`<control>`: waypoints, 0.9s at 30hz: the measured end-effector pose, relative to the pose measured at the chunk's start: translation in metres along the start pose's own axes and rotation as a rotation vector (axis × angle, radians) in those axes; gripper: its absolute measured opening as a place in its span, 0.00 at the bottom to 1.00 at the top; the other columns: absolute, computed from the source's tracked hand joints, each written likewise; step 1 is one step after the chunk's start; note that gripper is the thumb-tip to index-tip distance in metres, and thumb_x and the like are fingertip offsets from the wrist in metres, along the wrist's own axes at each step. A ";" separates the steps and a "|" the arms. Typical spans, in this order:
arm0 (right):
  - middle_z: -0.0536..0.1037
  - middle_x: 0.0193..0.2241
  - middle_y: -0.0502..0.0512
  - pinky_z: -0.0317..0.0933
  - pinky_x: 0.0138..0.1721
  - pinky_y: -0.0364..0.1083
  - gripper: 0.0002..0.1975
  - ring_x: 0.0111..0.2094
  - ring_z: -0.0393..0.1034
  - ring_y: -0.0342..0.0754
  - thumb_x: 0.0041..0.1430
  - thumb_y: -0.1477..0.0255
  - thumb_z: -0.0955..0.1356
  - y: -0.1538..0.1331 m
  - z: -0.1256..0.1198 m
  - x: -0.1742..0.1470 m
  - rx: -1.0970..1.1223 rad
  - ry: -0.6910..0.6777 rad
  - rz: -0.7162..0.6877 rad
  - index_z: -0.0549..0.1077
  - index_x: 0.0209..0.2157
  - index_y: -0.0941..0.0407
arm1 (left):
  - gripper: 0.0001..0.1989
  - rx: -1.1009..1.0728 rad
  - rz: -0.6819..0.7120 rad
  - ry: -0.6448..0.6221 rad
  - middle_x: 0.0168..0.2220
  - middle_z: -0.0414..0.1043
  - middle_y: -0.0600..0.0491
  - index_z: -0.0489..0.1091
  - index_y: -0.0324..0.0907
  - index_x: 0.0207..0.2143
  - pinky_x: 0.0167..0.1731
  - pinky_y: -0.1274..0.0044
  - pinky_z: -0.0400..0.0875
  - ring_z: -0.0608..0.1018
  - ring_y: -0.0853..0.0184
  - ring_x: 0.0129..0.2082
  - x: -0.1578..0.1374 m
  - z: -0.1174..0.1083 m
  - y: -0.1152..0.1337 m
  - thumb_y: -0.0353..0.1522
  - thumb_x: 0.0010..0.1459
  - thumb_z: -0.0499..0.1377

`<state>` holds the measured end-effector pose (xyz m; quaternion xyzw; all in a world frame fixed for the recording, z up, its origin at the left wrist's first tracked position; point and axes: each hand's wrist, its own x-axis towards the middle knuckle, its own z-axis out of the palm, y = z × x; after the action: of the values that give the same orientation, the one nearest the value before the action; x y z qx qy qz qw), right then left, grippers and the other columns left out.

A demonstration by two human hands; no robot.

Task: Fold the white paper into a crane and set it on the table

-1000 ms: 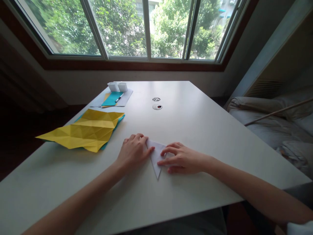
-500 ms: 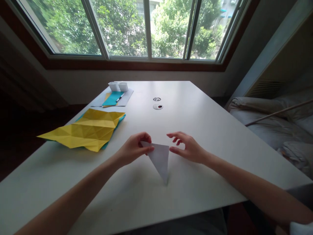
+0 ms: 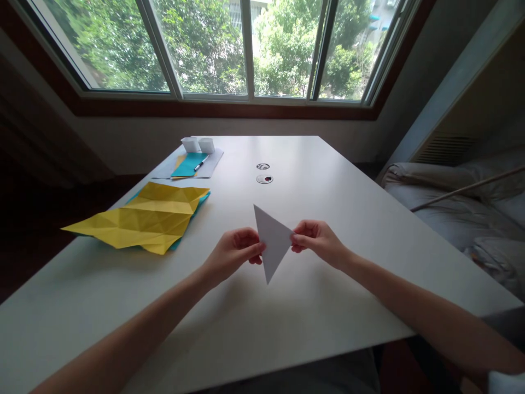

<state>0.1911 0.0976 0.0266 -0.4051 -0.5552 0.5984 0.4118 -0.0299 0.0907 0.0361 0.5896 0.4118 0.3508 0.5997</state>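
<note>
A white sheet of paper folded into a triangle [image 3: 273,241] is held up above the near part of the white table [image 3: 328,323]. My left hand [image 3: 238,249] pinches its left edge between thumb and fingers. At the right corner, my right hand [image 3: 315,241] grips the paper's tip with thumb and forefinger. One point of the triangle faces away from me and another points down toward me. The fingers behind the paper are partly hidden.
To the left lies a creased yellow sheet [image 3: 151,216] over a blue one. Farther back are a blue paper [image 3: 189,164], a pen [image 3: 200,163] and two small white paper boxes [image 3: 206,145]. Two round stickers [image 3: 264,179] lie mid-table. A window [image 3: 283,49] stands beyond.
The folded paper has been turned, so its points face other ways. My right hand, open beside it before, has closed on its right corner. My left hand now pinches an edge.
</note>
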 end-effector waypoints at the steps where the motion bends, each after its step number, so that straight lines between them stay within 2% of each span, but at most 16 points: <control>1: 0.75 0.22 0.50 0.66 0.28 0.43 0.13 0.24 0.70 0.41 0.44 0.65 0.72 0.001 0.000 0.000 -0.015 -0.012 -0.017 0.70 0.27 0.59 | 0.12 0.018 0.018 0.027 0.22 0.69 0.56 0.67 0.37 0.28 0.23 0.80 0.66 0.71 0.73 0.21 0.000 0.000 -0.001 0.37 0.48 0.63; 3: 0.73 0.22 0.50 0.64 0.25 0.42 0.11 0.23 0.68 0.41 0.46 0.65 0.71 0.002 0.001 0.000 -0.089 -0.013 -0.084 0.70 0.27 0.59 | 0.11 0.060 0.054 0.079 0.22 0.69 0.56 0.69 0.37 0.28 0.22 0.81 0.65 0.70 0.74 0.20 0.000 0.000 -0.001 0.36 0.47 0.64; 5: 0.71 0.21 0.49 0.62 0.22 0.41 0.09 0.22 0.66 0.40 0.49 0.67 0.70 0.002 0.001 -0.002 -0.232 0.052 -0.209 0.71 0.28 0.58 | 0.10 0.036 0.062 0.112 0.20 0.66 0.58 0.69 0.37 0.28 0.19 0.84 0.62 0.68 0.76 0.19 0.000 0.000 -0.001 0.35 0.47 0.64; 7: 0.71 0.20 0.49 0.60 0.22 0.40 0.05 0.22 0.66 0.41 0.51 0.69 0.68 0.002 -0.001 -0.006 -0.436 0.143 -0.377 0.72 0.29 0.57 | 0.11 -0.101 -0.005 0.096 0.18 0.64 0.59 0.70 0.37 0.32 0.17 0.84 0.60 0.66 0.77 0.17 -0.001 0.001 0.002 0.36 0.49 0.63; 9: 0.75 0.23 0.50 0.62 0.24 0.40 0.04 0.24 0.68 0.41 0.53 0.72 0.66 0.001 -0.005 -0.010 -0.643 0.184 -0.562 0.73 0.30 0.56 | 0.15 -0.277 -0.122 0.052 0.19 0.65 0.58 0.68 0.38 0.40 0.16 0.83 0.63 0.68 0.75 0.16 -0.003 0.002 0.005 0.38 0.52 0.59; 12: 0.78 0.29 0.51 0.64 0.28 0.39 0.06 0.27 0.72 0.41 0.53 0.76 0.65 0.000 -0.011 -0.013 -0.813 0.113 -0.800 0.74 0.33 0.54 | 0.23 -0.389 -0.228 0.071 0.23 0.69 0.56 0.62 0.40 0.49 0.20 0.82 0.67 0.72 0.74 0.19 -0.004 0.004 0.007 0.34 0.50 0.62; 14: 0.79 0.32 0.52 0.66 0.30 0.39 0.08 0.30 0.73 0.42 0.54 0.77 0.65 0.001 -0.013 -0.012 -0.821 0.041 -0.871 0.74 0.34 0.54 | 0.28 -0.402 -0.264 0.101 0.25 0.70 0.56 0.60 0.41 0.50 0.22 0.83 0.69 0.72 0.75 0.22 -0.004 0.005 0.007 0.28 0.46 0.65; 15: 0.79 0.33 0.52 0.66 0.32 0.39 0.08 0.32 0.74 0.42 0.54 0.77 0.65 0.001 -0.013 -0.011 -0.799 0.013 -0.861 0.74 0.35 0.54 | 0.29 -0.403 -0.281 0.102 0.27 0.71 0.55 0.61 0.40 0.50 0.24 0.83 0.69 0.73 0.75 0.23 -0.004 0.005 0.005 0.27 0.45 0.66; 17: 0.78 0.35 0.53 0.67 0.36 0.41 0.09 0.35 0.74 0.44 0.54 0.75 0.65 0.003 -0.011 -0.009 -0.666 0.007 -0.747 0.74 0.38 0.53 | 0.25 -0.388 -0.291 0.104 0.30 0.73 0.52 0.65 0.37 0.46 0.27 0.83 0.71 0.74 0.74 0.26 -0.002 0.005 0.002 0.27 0.44 0.66; 20: 0.78 0.36 0.54 0.69 0.37 0.45 0.14 0.37 0.74 0.46 0.54 0.71 0.66 0.004 -0.006 -0.005 -0.281 0.029 -0.390 0.71 0.45 0.53 | 0.17 -0.332 -0.217 0.167 0.32 0.74 0.50 0.69 0.35 0.37 0.29 0.82 0.71 0.75 0.72 0.29 0.000 0.005 -0.002 0.29 0.43 0.67; 23: 0.79 0.32 0.55 0.69 0.36 0.46 0.17 0.34 0.74 0.46 0.55 0.66 0.66 0.003 -0.002 -0.001 0.025 -0.053 -0.036 0.71 0.45 0.55 | 0.14 -0.287 -0.121 0.210 0.31 0.74 0.52 0.69 0.36 0.34 0.31 0.79 0.71 0.75 0.71 0.30 0.001 0.005 -0.007 0.31 0.44 0.67; 25: 0.79 0.31 0.55 0.69 0.36 0.45 0.15 0.34 0.74 0.45 0.53 0.64 0.67 0.002 -0.001 -0.001 0.086 -0.093 0.076 0.74 0.41 0.56 | 0.14 -0.246 -0.072 0.210 0.30 0.74 0.53 0.69 0.37 0.33 0.31 0.78 0.71 0.75 0.71 0.29 0.001 0.006 -0.010 0.33 0.44 0.67; 27: 0.79 0.31 0.55 0.68 0.35 0.44 0.13 0.33 0.74 0.45 0.49 0.65 0.70 0.002 0.000 -0.001 0.086 -0.082 0.104 0.76 0.36 0.57 | 0.13 -0.198 -0.040 0.216 0.29 0.73 0.54 0.69 0.38 0.32 0.30 0.79 0.71 0.74 0.72 0.28 0.000 0.007 -0.013 0.34 0.45 0.66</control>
<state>0.1911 0.0968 0.0244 -0.3904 -0.5236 0.6584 0.3741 -0.0239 0.0872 0.0233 0.4780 0.4488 0.4392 0.6142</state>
